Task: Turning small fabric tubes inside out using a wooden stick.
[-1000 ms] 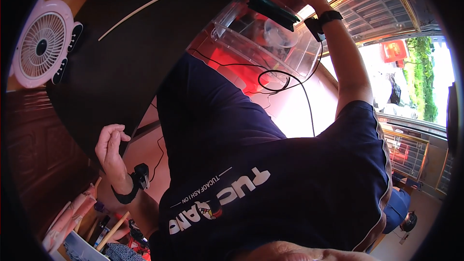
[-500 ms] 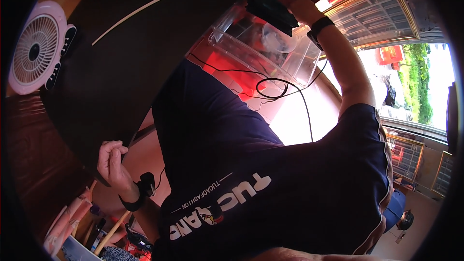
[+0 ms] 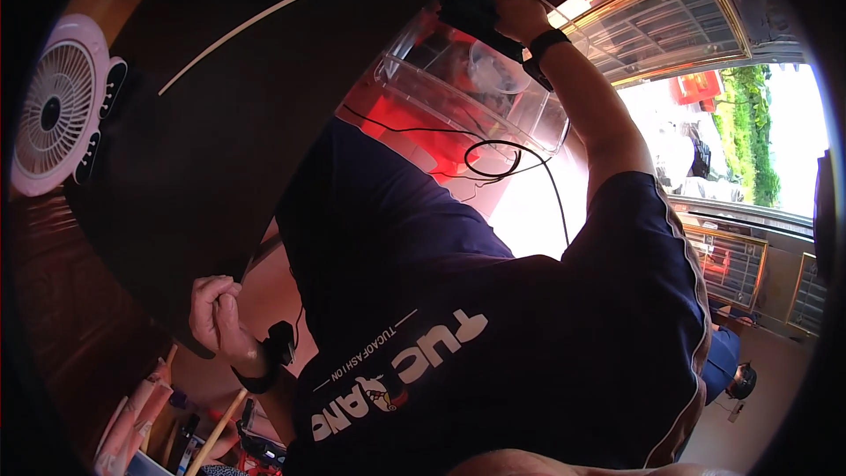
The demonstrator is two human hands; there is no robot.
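My left hand is at the lower edge of a dark tabletop. Its fingers are curled with the tips together, and anything between them is too small to make out. A black strap with a small black device is round that wrist. Stretched out toward the upper right, my right hand has its fingers bent against a dark, long object, seemingly gripping it; its kind is unclear and the fingertips are hidden. Below that hand stands a clear plastic bin with a round translucent container inside.
A pink fan and a thin white strip lie at the upper left. A looped black cable hangs before the bin and something red. Wooden sticks stand lower left. Another person is far right, near gold-framed panels.
My right hand and the dark object have shifted a little left and up. My left hand has moved slightly down and right, its fingers still curled. The whole view has shifted slightly too.
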